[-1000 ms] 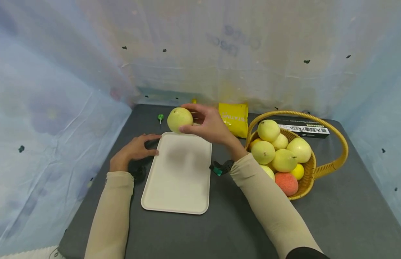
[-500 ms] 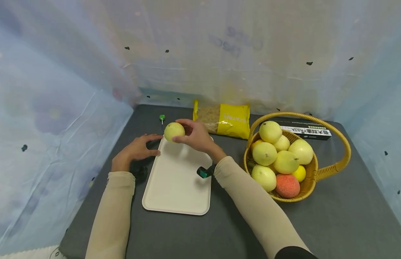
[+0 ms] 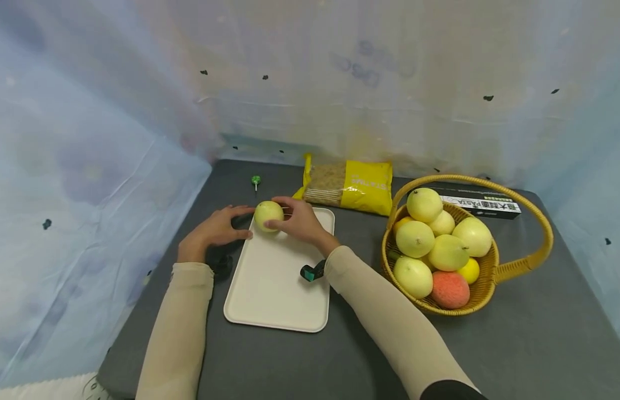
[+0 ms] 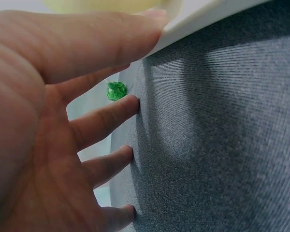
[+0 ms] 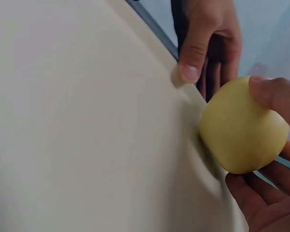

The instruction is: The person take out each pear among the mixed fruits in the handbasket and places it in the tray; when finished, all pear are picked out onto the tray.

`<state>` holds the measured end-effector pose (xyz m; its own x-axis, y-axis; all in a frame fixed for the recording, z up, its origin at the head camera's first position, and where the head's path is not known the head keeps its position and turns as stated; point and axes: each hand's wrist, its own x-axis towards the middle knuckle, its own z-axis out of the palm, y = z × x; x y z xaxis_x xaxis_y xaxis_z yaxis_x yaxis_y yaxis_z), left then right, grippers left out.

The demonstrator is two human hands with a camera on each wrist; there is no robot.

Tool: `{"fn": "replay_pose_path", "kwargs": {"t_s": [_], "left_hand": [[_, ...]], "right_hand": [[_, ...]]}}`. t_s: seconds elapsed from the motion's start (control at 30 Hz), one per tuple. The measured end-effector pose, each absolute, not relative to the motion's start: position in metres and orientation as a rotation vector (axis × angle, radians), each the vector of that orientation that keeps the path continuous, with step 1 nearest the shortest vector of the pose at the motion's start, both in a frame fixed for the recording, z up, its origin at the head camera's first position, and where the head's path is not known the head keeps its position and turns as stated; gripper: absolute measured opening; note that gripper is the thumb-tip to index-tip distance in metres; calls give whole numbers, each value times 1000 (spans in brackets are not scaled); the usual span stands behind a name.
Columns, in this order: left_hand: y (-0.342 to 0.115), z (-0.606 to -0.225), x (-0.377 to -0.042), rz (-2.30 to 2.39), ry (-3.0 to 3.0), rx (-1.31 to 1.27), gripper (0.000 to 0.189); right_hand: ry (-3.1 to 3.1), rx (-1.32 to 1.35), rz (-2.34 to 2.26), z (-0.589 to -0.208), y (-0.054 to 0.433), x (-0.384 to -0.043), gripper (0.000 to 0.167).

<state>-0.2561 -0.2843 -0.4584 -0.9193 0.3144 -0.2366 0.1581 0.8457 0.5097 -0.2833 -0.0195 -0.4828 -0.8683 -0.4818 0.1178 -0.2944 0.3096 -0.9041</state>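
A pale tray (image 3: 275, 289) lies on the dark table. Over its far left corner my right hand (image 3: 302, 221) grips a round yellow-green pear (image 3: 268, 215), thumb on the near side and fingers behind. In the right wrist view the pear (image 5: 244, 125) is close over the tray's rim, its shadow beside it. My left hand (image 3: 217, 229) is at the tray's left edge, thumb (image 4: 101, 41) against the rim. Its other fingers are spread, with their tips on the table cloth, as the left wrist view shows.
A wicker basket (image 3: 490, 286) with a tall handle stands right of the tray, heaped with pears and a reddish fruit (image 3: 450, 289). Behind the tray lie a yellow noodle bag (image 3: 367, 186) and a green lollipop (image 3: 256, 180). A black pasta box (image 3: 482, 204) lies behind the basket.
My right hand has brought the pear down and toward me, from beyond the tray's far edge to its far left corner. My left hand has kept its place at the tray.
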Motion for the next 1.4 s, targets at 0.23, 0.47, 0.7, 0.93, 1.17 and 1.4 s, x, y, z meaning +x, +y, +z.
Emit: {"fn": "replay_pose_path", "kwargs": {"t_s": [0.23, 0.47, 0.7, 0.93, 1.17, 1.4], "left_hand": [[-284, -460, -256, 712, 2707, 345, 79], [-284, -459, -257, 710, 2708, 350, 79], [-282, -462, -259, 714, 2713, 372, 78], [-283, -462, -258, 721, 2711, 357, 78], [-284, -462, -259, 725, 2704, 353, 79], [-285, -462, -259, 739, 2709, 393, 79]], "right_hand": [[2401, -737, -1613, -489, -24, -281, 67], [2380, -737, -1637, -491, -23, -278, 76], [2515, -686, -1534, -483, -9, -264, 84], [2517, -844, -1505, -456, 13, -231, 85], [2544, -983, -1470, -428, 52, -188, 82], [2536, -1108, -1448, -406, 85, -157, 83]]}}
